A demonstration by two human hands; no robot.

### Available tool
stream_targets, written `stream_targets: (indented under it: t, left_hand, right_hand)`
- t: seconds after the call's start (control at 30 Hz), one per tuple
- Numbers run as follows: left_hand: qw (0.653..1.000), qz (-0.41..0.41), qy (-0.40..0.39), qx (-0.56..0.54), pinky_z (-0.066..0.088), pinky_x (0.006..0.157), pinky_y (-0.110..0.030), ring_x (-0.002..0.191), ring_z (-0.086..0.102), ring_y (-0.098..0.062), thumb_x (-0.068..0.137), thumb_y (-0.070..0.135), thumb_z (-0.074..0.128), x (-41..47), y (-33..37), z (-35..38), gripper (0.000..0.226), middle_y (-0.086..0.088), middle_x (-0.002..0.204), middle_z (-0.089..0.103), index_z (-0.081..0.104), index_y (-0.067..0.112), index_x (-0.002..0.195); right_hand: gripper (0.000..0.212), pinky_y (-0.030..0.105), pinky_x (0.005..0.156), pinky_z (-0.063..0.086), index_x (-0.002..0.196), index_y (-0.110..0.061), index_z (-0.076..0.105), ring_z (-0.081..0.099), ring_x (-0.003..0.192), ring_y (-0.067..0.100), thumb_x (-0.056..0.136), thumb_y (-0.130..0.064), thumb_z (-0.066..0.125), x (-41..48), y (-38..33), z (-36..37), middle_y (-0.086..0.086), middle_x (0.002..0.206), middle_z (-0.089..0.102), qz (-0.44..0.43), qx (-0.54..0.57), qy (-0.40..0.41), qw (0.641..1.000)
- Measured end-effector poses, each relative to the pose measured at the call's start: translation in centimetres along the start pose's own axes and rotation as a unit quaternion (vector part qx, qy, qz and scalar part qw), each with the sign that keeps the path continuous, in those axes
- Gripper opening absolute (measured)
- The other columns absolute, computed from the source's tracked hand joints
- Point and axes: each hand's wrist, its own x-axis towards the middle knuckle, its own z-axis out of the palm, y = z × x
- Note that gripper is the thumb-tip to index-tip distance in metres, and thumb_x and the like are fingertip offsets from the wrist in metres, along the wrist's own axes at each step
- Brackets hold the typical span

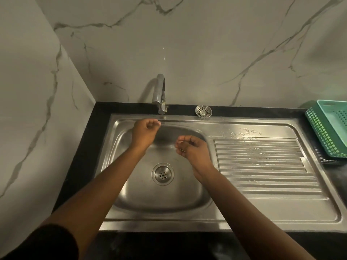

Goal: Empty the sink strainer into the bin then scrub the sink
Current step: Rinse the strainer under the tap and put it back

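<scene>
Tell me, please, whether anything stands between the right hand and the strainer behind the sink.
Nothing visible does. The strainer lies at the back edge of the sink, right of the tap. The right hand hovers over the basin; only bare steel rim lies between them.

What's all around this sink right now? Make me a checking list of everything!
Surface: steel sink set in a black counter; water drops on the drainboard.
Job's things: strainer is out of the drain and lies at the sink's back edge; no bin or scrubber seen.
Clutter: green baskets on the counter, far right.
Grippers: left hand and right hand over the basin, fingers curled, nothing seen in them.
Cables: nothing seen.
Surroundings: tap, marble wall.
</scene>
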Motion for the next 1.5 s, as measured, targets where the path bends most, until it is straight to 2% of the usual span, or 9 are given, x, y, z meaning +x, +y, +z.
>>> stream_targets:
  t: [0.2, 0.43, 0.57, 0.73, 0.97, 1.1, 1.23, 1.3, 1.5]
  left_hand:
    - [1.0, -0.005, 0.001, 0.025, 0.056, 0.104, -0.037, 0.122, 0.07, -0.023, 0.091, 0.034, 0.08, 5.9, 1.2, 2.3, 0.044, -0.012, 0.131, 0.075, 0.073, 0.011, 0.128]
    - [0.996, -0.065, 0.064, -0.013, 0.049, 0.056, -0.024, 0.079, 0.075, -0.028, 0.085, 0.047, 0.083, 9.4, 1.2, 4.6, 0.05, -0.014, 0.092, 0.079, 0.076, 0.0, 0.101]
    - [0.994, -0.072, 0.073, -0.025, 0.065, 0.075, -0.048, 0.088, 0.078, -0.041, 0.086, 0.044, 0.082, 10.3, 0.5, 4.6, 0.042, -0.022, 0.097, 0.079, 0.071, 0.004, 0.09]
    - [0.994, -0.075, 0.026, -0.071, 0.057, 0.097, -0.066, 0.09, 0.073, -0.046, 0.093, 0.011, 0.077, 11.3, -1.0, 3.4, 0.016, -0.033, 0.105, 0.074, 0.067, 0.02, 0.085]
    - [0.994, -0.079, 0.005, -0.072, 0.058, 0.095, -0.065, 0.09, 0.074, -0.046, 0.084, 0.022, 0.086, 10.9, -1.1, 1.7, 0.018, -0.02, 0.087, 0.074, 0.073, 0.021, 0.071]
    - [0.996, -0.063, -0.013, -0.064, 0.065, 0.09, -0.048, 0.09, 0.077, -0.036, 0.092, 0.011, 0.078, 9.6, -2.5, 0.4, 0.011, -0.004, 0.079, 0.078, 0.077, 0.019, 0.083]
    - [0.99, -0.093, -0.015, -0.106, 0.064, 0.072, -0.02, 0.083, 0.076, -0.021, 0.098, 0.006, 0.07, 7.7, -4.1, -0.9, 0.01, 0.003, 0.078, 0.081, 0.076, 0.014, 0.096]
    - [0.987, -0.105, -0.019, -0.121, 0.064, 0.072, -0.02, 0.087, 0.077, -0.023, 0.099, 0.009, 0.069, 6.8, -4.6, -1.2, 0.012, -0.009, 0.093, 0.081, 0.076, 0.017, 0.094]
    - [0.986, -0.101, -0.046, -0.127, 0.064, 0.077, -0.029, 0.09, 0.08, -0.027, 0.101, 0.013, 0.068, 4.4, -4.7, -1.2, 0.01, -0.011, 0.095, 0.083, 0.078, 0.014, 0.102]
  right_hand:
    - [0.017, 0.023, 0.072, 0.06, 0.099, -0.005, 0.071, 0.07, 0.077, 0.014, 0.096, 0.008, 0.061, 3.6, -0.4, 0.7, 0.007, 0.086, 0.073, -0.002, -0.019, 0.0, 1.0]
    - [0.015, 0.025, 0.073, 0.059, 0.096, -0.013, 0.075, 0.072, 0.078, 0.014, 0.096, 0.0, 0.066, 8.0, 0.0, -0.4, 0.001, 0.081, 0.076, -0.005, -0.056, 0.04, 0.998]
    - [0.014, 0.033, 0.075, 0.06, 0.088, -0.017, 0.075, 0.069, 0.074, 0.019, 0.094, -0.005, 0.07, 11.1, 0.1, -1.8, 0.0, 0.075, 0.074, 0.004, -0.066, 0.084, 0.994]
    - [0.01, 0.036, 0.074, 0.061, 0.088, -0.018, 0.07, 0.069, 0.069, 0.021, 0.092, -0.012, 0.076, 15.4, -0.6, -3.8, 0.011, 0.085, 0.075, 0.037, -0.06, 0.207, 0.976]
    - [0.019, 0.032, 0.065, 0.061, 0.091, -0.007, 0.07, 0.07, 0.069, 0.023, 0.091, -0.022, 0.081, 19.0, -2.5, -5.5, 0.014, 0.091, 0.074, 0.106, -0.049, 0.255, 0.96]
    - [0.016, 0.044, 0.091, 0.064, 0.098, -0.006, 0.061, 0.074, 0.093, 0.029, 0.093, -0.01, 0.075, 19.7, -3.0, -6.3, 0.018, 0.109, 0.071, 0.131, -0.019, 0.211, 0.968]
    - [0.017, 0.029, 0.071, 0.066, 0.091, -0.003, 0.066, 0.079, 0.074, 0.022, 0.086, -0.001, 0.082, 19.7, -3.3, -6.7, 0.019, 0.096, 0.075, 0.12, -0.05, 0.259, 0.957]
    - [0.016, 0.015, 0.044, 0.053, 0.09, -0.008, 0.069, 0.069, 0.045, 0.006, 0.087, -0.01, 0.084, 19.0, -3.2, -6.6, 0.01, 0.083, 0.072, 0.082, -0.113, 0.278, 0.95]
    - [0.013, 0.021, 0.042, 0.054, 0.079, -0.012, 0.073, 0.073, 0.049, 0.016, 0.083, -0.013, 0.085, 13.7, -0.8, -3.8, 0.001, 0.055, 0.073, 0.012, -0.202, 0.193, 0.96]
